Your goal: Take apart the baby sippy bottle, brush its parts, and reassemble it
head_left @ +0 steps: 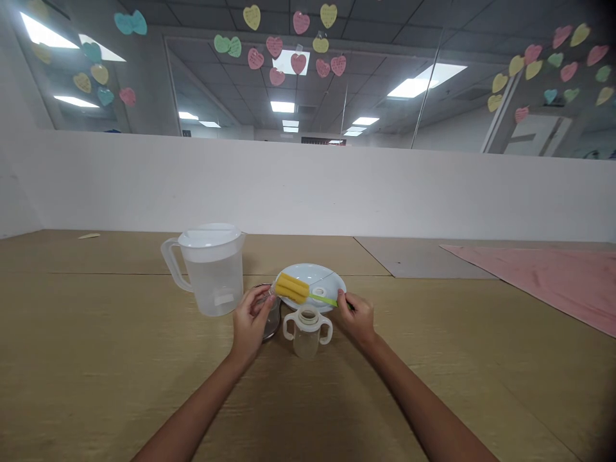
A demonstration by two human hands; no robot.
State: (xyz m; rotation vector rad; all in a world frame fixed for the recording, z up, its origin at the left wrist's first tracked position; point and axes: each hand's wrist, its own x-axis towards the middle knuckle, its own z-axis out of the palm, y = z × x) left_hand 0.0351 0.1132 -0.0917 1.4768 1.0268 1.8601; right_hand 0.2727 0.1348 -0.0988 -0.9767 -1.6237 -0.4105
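Observation:
My right hand (pixel 357 316) is closed around the green and black handle of a bottle brush (pixel 292 289) with a ridged yellow sponge head. The brush lies nearly level, its head pointing left. At its tip my left hand (pixel 251 321) pinches a small clear piece whose kind I cannot make out. Below the brush, a two-handled baby bottle (pixel 307 340) stands upright with its top off. Behind it is a white plate (pixel 340 285) with a small white ring (pixel 318 292) on it. A round dark-rimmed vessel (pixel 273 321) is partly hidden by my left hand.
To the left stands a translucent lidded pitcher (pixel 214 276) with a handle. A pink sheet (pixel 553 269) covers the right back of the brown table (pixel 144 359). A white wall (pixel 308 186) runs behind, with heart-shaped notes on the glass above.

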